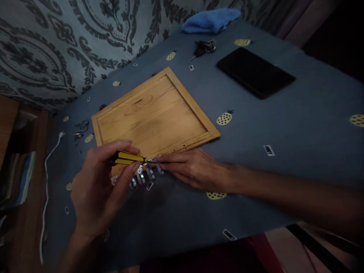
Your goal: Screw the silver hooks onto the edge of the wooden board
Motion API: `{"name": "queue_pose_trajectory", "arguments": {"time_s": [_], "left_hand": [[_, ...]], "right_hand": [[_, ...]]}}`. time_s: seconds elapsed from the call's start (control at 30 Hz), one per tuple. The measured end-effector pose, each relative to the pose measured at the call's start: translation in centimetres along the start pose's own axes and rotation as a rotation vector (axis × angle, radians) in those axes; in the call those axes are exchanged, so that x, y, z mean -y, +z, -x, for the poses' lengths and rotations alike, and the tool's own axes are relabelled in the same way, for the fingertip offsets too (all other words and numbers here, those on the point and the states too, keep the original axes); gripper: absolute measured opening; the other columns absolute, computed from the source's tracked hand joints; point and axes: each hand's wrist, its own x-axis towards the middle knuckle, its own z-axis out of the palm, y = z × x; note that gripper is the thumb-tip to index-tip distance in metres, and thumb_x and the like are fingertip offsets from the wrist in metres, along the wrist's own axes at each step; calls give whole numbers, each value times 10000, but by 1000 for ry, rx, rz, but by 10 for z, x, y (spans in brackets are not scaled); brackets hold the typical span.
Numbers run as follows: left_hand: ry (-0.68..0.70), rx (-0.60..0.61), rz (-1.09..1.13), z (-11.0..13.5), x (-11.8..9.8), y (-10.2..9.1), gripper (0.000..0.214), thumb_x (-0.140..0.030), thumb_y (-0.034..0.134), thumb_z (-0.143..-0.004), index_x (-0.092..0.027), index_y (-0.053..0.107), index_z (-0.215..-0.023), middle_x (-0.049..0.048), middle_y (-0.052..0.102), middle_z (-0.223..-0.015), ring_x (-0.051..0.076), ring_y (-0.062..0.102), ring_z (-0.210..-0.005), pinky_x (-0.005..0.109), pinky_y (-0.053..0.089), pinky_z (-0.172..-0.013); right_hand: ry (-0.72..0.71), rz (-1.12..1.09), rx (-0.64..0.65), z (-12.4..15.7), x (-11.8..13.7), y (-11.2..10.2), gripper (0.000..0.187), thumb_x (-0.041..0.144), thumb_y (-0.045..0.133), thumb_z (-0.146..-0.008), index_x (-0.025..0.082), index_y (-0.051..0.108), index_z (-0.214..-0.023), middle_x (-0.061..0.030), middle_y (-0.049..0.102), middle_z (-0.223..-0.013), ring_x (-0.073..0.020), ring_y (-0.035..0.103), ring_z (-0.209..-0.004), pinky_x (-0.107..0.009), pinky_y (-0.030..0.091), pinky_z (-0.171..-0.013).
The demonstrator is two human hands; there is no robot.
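My left hand (99,185) is closed around the handle of a yellow and black screwdriver (131,157). The shaft points right, its tip by a row of shiny metal hooks (141,176) along the near edge of a framed wooden board (142,110). My right hand (197,167) has its fingers pressed together, fingertips at the right end of the metal hook rail beside the screwdriver tip. Those fingertips partly hide the tip and the rail. Small dark holes show in the board's near edge, right of the hooks. The board lies flat on the table.
A dark flat tablet-like device (256,72) lies at the right. Keys (204,48) and a blue cloth (212,21) sit at the back. Small metal pieces (81,126) lie left of the board. A white cable (47,182) runs along the left edge of the patterned tablecloth (307,151).
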Motion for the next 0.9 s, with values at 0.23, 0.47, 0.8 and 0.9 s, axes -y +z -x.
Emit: {"name": "queue_pose_trajectory", "arguments": {"time_s": [0.23,0.47,0.8,0.9], "left_hand": [[-15,16,-36,2,3,1,353,-232,706,-967,-375,599,-1272,-21,738,-1110,216,723,-1080,487,651,-953],[51,22,-136,0,4,2,336,-261,659,-998,-385,586,-1301,-13,742,-1099,216,742,-1059,457,674,-903],[227,-103,-95,2,9,10,490,-170,781,-905,-386,644,-1324,-46,763,-1110,172,756,-991,351,640,-886],[253,-165,-67,3,13,10,529,-162,830,-855,-384,663,-1306,-51,762,-1125,168,753,-980,326,611,-892]], "right_hand": [[-8,3,-4,0,-1,0,321,98,509,-1030,132,715,-1274,-89,677,-1440,-219,736,-1162,-336,641,-942],[0,12,6,0,0,-1,328,99,526,-1022,143,710,-1290,-94,677,-1440,-219,743,-1146,-336,647,-908],[-11,6,17,-1,-1,0,330,93,535,-1011,123,709,-1290,-133,680,-1426,-248,735,-1165,-391,641,-916],[-17,-11,7,-1,-1,1,332,83,542,-1002,106,706,-1290,-141,682,-1422,-256,723,-1194,-386,639,-921]]}}
